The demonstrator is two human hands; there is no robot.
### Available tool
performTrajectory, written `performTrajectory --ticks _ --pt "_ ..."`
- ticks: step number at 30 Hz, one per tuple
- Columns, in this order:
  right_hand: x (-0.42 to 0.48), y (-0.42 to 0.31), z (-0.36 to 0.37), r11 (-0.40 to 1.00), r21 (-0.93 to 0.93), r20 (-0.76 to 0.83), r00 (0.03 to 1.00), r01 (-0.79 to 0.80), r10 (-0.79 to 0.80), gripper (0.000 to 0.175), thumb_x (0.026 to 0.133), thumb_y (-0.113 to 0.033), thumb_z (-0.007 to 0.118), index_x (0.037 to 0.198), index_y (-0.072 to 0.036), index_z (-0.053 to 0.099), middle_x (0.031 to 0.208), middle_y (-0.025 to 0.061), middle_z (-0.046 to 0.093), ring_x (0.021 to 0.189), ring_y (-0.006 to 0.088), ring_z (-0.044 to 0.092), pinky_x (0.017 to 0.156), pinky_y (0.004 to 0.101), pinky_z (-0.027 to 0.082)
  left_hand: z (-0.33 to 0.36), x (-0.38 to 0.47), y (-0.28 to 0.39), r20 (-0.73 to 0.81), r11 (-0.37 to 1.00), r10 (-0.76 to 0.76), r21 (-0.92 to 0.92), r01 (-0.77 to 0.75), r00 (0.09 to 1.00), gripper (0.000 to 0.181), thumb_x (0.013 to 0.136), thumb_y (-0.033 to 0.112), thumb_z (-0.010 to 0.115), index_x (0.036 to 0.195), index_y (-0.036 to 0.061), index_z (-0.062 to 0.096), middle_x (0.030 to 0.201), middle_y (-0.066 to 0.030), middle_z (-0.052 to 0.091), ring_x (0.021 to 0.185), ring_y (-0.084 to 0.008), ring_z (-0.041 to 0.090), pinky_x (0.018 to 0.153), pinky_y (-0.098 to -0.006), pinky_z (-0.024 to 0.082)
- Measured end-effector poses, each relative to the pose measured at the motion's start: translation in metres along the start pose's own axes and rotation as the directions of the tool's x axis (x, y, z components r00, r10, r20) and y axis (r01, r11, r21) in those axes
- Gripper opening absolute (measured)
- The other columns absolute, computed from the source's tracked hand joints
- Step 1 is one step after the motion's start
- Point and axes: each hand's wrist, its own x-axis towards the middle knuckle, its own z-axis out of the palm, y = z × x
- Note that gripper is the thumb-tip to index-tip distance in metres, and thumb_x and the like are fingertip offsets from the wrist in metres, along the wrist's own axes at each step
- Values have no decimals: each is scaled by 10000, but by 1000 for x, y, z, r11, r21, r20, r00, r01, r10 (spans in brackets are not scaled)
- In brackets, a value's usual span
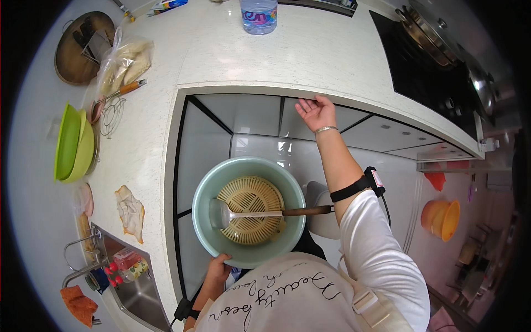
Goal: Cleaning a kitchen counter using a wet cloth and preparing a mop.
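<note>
My left hand (220, 267) grips the near rim of a pale green plastic basin (249, 258), held low in front of me. Inside the basin lies a cream slotted plastic colander (265, 189), apparently bottom up. Across it rests a metal wok spatula (253, 214), its wooden handle sticking out over the rim to the right. My right hand (318, 114) is palm up and empty, thumb and fingers apart, by the top of the grey cabinet doors (257, 114). Its fingertips are close under the countertop edge; whether they touch a door I cannot tell.
The white countertop (290, 58) bends around me, with a water bottle (259, 18), a black cooktop (419, 74), a crumpled cloth (129, 211) and green bowls (76, 143) along it. A sink (141, 294) is at lower left. An orange bucket (439, 220) stands to the right.
</note>
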Motion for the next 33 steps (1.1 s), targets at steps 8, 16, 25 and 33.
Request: performTrajectory --ticks 8,16,25,33 --pt "-14 10 -42 997 -71 -15 999 -38 37 213 761 -182 560 925 -70 483 918 99 519 928 256 472 835 462 405 -14 2 -5 -21 999 -30 -25 30 999 526 686 0 483 1193 -68 359 1133 -188 487 1022 -341 508 864 -474 433" --pt "-120 -27 -111 778 -618 -224 974 -113 -37 261 750 -189 668 919 -72 507 795 42 562 724 175 552 660 303 480 -36 24 -17 38 997 -70 -16 71 997 483 708 -23 459 1176 -80 359 1114 -197 494 988 -337 534 837 -454 466" --pt "-171 -61 -138 360 -928 -243 888 -96 -391 356 715 -32 633 1042 14 501 914 108 587 850 201 568 784 311 443 -47 50 -26 73 993 -113 -17 114 991 537 674 12 513 1189 -51 373 1081 -179 514 960 -326 550 797 -422 489" --pt "-73 32 -35 -382 -848 478 840 367 -257 728 683 -253 684 1269 27 355 1273 227 396 1191 360 359 1004 391 293 -35 42 -22 42 995 -85 52 82 996 575 655 -16 510 1208 -52 361 1089 -171 507 967 -330 541 794 -423 481"
